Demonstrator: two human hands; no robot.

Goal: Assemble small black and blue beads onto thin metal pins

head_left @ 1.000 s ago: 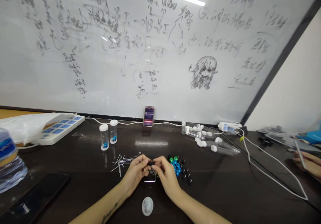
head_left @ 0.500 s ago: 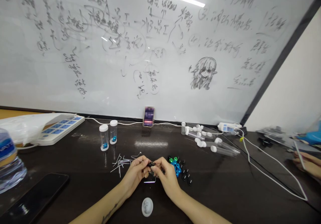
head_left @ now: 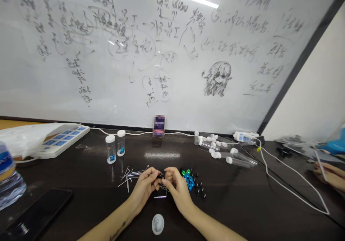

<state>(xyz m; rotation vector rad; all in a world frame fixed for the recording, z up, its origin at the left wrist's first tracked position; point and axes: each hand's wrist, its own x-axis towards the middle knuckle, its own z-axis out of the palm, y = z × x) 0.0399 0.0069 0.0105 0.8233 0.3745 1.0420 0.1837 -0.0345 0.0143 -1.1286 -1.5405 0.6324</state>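
Note:
Over the middle of the table my left hand [head_left: 144,185] is closed, pinching a small black part [head_left: 160,175] between thumb and fingertips. My right hand [head_left: 178,187] meets it from the other side, thumb and fingers bent at the part's end; its exact grip is partly hidden. Under the hands lie thin metal pieces and an L-shaped hex key [head_left: 161,196]. More bent hex keys [head_left: 128,177] are heaped left of my left hand. Just right of my right hand sit blue star-shaped pieces [head_left: 189,182], green ones [head_left: 185,172] and several black screw-like pieces [head_left: 201,190].
A small whitish round dish [head_left: 157,224] lies near my forearms. Two capped clear tubes [head_left: 111,150] with blue pieces stand at left; more tubes [head_left: 210,145] lie at back right. A phone [head_left: 39,214], bottle [head_left: 10,183], power strip [head_left: 64,142], cable [head_left: 293,187] and another person's hand [head_left: 330,176] surround them.
My right fingers have shifted slightly, with the fingertips a little farther from the left ones. The black part stays between the hands. The whole view has moved slightly.

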